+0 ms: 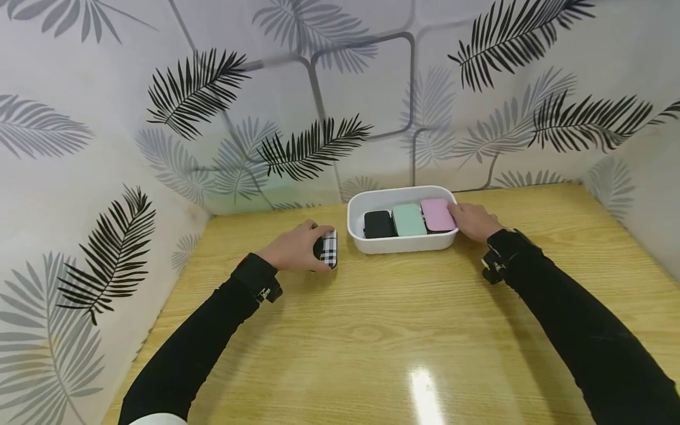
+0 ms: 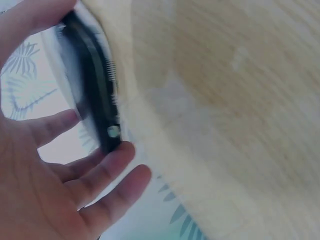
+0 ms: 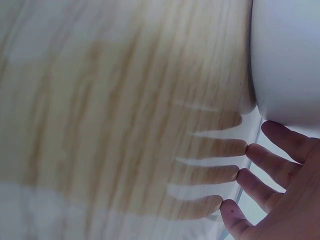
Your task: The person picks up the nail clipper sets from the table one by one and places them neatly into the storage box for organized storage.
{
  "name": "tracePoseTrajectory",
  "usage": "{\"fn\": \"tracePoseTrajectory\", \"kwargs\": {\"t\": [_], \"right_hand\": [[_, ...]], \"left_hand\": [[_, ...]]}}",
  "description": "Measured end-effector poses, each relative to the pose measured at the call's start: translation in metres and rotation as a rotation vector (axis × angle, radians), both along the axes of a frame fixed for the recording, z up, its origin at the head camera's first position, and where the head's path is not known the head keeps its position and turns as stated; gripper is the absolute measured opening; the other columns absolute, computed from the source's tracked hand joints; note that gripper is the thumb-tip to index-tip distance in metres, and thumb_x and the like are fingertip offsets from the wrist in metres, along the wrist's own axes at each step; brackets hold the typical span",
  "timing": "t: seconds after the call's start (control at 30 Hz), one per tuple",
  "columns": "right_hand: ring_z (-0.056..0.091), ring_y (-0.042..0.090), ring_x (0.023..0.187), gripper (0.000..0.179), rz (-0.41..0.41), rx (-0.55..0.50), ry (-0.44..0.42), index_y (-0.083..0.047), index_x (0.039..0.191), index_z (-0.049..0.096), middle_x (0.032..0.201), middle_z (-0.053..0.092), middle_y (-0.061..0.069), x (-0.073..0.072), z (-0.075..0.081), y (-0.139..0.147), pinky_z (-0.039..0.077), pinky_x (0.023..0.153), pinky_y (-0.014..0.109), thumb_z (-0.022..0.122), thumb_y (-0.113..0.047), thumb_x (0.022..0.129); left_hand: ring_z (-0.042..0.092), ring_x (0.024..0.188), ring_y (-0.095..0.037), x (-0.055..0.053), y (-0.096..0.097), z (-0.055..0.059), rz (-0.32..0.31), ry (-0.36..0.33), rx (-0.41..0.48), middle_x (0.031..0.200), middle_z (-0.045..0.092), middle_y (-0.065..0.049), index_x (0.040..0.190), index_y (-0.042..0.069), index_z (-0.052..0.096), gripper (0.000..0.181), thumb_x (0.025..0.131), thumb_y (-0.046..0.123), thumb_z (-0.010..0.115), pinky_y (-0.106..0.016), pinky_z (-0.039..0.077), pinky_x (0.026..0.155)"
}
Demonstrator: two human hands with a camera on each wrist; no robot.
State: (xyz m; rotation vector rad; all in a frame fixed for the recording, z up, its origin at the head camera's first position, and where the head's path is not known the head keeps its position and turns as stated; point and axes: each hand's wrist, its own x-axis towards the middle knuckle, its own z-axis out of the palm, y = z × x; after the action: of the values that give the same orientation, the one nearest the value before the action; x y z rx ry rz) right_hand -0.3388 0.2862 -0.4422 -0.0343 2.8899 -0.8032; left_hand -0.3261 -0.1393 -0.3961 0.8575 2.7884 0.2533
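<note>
In the head view my left hand [image 1: 300,248] grips a small flat case [image 1: 329,248] with a black-and-white plaid face, just left of the white tray [image 1: 404,243]. The left wrist view shows the black edge of that case [image 2: 95,85] with a round metal stud, between thumb and fingers. At the tray's right end, my right hand [image 1: 475,221] holds the rim beside the pink case [image 1: 438,215]. Seen from the right wrist, its fingers [image 3: 272,165] spread low along the tray's outer wall [image 3: 287,60]; the thumb is out of that view.
Inside the tray, a black case [image 1: 379,224] and a mint-green case [image 1: 409,220] sit in a row with the pink one. The wood-grain table [image 1: 345,342] meets a leaf-patterned wall covering [image 1: 340,88] behind and on both sides.
</note>
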Motion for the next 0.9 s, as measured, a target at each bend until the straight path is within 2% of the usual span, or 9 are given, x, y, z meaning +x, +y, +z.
{"fn": "tracePoseTrajectory", "kwargs": {"t": [0.13, 0.3, 0.47, 0.67, 0.8, 0.9], "right_hand": [[0.046, 0.047, 0.129, 0.074, 0.000, 0.002, -0.002, 0.003, 0.144, 0.044, 0.138, 0.051, 0.028, -0.001, -0.001, 0.000, 0.026, 0.101, 0.071, 0.010, -0.052, 0.106], [0.045, 0.048, 0.130, 0.073, -0.001, 0.004, -0.005, 0.003, 0.143, 0.044, 0.138, 0.051, 0.029, 0.001, 0.001, 0.000, 0.026, 0.103, 0.071, 0.011, -0.051, 0.106], [0.046, 0.047, 0.129, 0.074, -0.006, 0.003, -0.011, 0.004, 0.144, 0.042, 0.136, 0.051, 0.028, 0.003, 0.003, 0.000, 0.026, 0.103, 0.071, 0.011, -0.051, 0.106], [0.046, 0.046, 0.128, 0.073, -0.008, 0.010, -0.002, 0.003, 0.143, 0.044, 0.135, 0.052, 0.027, 0.004, 0.005, 0.001, 0.028, 0.102, 0.070, 0.011, -0.051, 0.106], [0.044, 0.049, 0.132, 0.074, -0.006, 0.006, 0.007, 0.003, 0.142, 0.046, 0.140, 0.050, 0.029, 0.003, 0.003, 0.001, 0.026, 0.102, 0.072, 0.010, -0.051, 0.106], [0.043, 0.050, 0.134, 0.074, -0.004, 0.002, 0.012, 0.002, 0.143, 0.046, 0.142, 0.049, 0.029, 0.001, 0.000, 0.001, 0.024, 0.103, 0.073, 0.010, -0.052, 0.106]], "left_hand": [[0.053, 0.107, -0.027, -0.004, 0.003, 0.008, 0.025, 0.056, 0.065, 0.141, 0.042, -0.013, 0.157, 0.027, 0.034, 0.097, 0.076, 0.062, 0.077, -0.043, 0.050, 0.087], [0.054, 0.101, -0.025, -0.007, 0.013, 0.016, 0.039, 0.143, 0.130, 0.137, 0.044, -0.011, 0.156, 0.029, 0.034, 0.098, 0.075, 0.065, 0.076, -0.040, 0.051, 0.080], [0.053, 0.103, -0.022, -0.011, 0.033, 0.025, 0.047, 0.210, 0.125, 0.137, 0.046, -0.008, 0.157, 0.029, 0.034, 0.100, 0.074, 0.072, 0.071, -0.038, 0.050, 0.079], [0.052, 0.103, -0.023, -0.020, 0.065, 0.033, 0.043, 0.199, 0.095, 0.135, 0.048, -0.010, 0.158, 0.025, 0.033, 0.104, 0.075, 0.075, 0.070, -0.041, 0.049, 0.083], [0.052, 0.121, -0.028, -0.027, 0.086, 0.034, 0.046, 0.176, 0.053, 0.145, 0.044, -0.014, 0.159, 0.024, 0.031, 0.103, 0.078, 0.073, 0.070, -0.045, 0.047, 0.098], [0.047, 0.135, -0.034, -0.033, 0.101, 0.032, 0.048, 0.176, -0.013, 0.153, 0.041, -0.017, 0.159, 0.022, 0.029, 0.103, 0.079, 0.071, 0.070, -0.048, 0.043, 0.106]]}}
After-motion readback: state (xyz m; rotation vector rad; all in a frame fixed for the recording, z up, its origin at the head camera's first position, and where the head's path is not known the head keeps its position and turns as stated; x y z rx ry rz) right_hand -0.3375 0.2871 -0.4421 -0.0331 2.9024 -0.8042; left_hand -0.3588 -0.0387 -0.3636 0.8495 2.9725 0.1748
